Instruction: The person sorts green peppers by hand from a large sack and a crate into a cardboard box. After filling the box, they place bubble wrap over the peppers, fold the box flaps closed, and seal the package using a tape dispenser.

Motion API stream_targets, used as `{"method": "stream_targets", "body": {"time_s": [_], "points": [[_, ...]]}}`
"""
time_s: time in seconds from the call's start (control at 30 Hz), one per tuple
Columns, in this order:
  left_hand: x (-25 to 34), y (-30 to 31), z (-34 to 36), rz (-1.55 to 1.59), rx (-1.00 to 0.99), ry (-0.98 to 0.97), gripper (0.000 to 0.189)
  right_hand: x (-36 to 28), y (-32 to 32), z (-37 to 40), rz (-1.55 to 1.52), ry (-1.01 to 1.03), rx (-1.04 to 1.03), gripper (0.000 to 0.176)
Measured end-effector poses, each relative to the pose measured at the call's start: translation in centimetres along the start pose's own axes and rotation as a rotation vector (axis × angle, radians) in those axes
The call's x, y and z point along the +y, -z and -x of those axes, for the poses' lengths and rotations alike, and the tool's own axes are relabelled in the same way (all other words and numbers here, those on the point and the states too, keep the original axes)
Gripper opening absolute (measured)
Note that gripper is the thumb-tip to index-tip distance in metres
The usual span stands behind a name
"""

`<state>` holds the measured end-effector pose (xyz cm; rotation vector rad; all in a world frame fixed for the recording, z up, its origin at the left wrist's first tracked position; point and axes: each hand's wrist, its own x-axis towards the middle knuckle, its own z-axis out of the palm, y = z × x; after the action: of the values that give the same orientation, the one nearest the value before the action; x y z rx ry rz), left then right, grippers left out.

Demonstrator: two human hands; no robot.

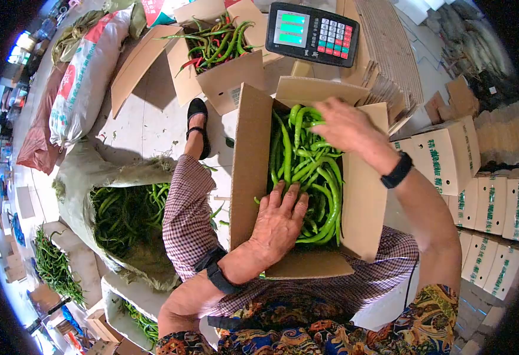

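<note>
An open cardboard box (252, 165) stands in front of me, filled with long green chili peppers (318, 177). My left hand (277, 222) lies on the peppers at the near left of the box, its fingers stretched out and slightly apart. Over the far right part of the box is my right hand (348, 124), its fingers at the upper peppers. Motion blurs those fingers, so whether they grip a pepper cannot be made out. Both wrists wear dark bands.
Beyond the box stands a digital scale display (312, 34). Another open box (231, 80) holds green and red peppers. An open sack (82, 189) of green peppers lies at left, near a filled white sack (88, 77). Flattened cardboard (389, 41) and printed cartons (484, 207) are stacked at right.
</note>
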<state>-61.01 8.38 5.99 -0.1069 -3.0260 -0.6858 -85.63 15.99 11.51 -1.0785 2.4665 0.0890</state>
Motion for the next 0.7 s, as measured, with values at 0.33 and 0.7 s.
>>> {"method": "stream_targets", "body": {"time_s": [0.33, 0.7], "points": [[-0.2, 1.5, 0.6, 0.041, -0.013, 0.007, 0.057, 0.7, -0.9, -0.6, -0.189, 0.264, 0.268, 0.057], [0.7, 2.6, 2.0, 0.129, -0.095, 0.033, 0.058, 4.8, -3.9, -0.2, 0.119, 0.321, 0.113, 0.016]]}}
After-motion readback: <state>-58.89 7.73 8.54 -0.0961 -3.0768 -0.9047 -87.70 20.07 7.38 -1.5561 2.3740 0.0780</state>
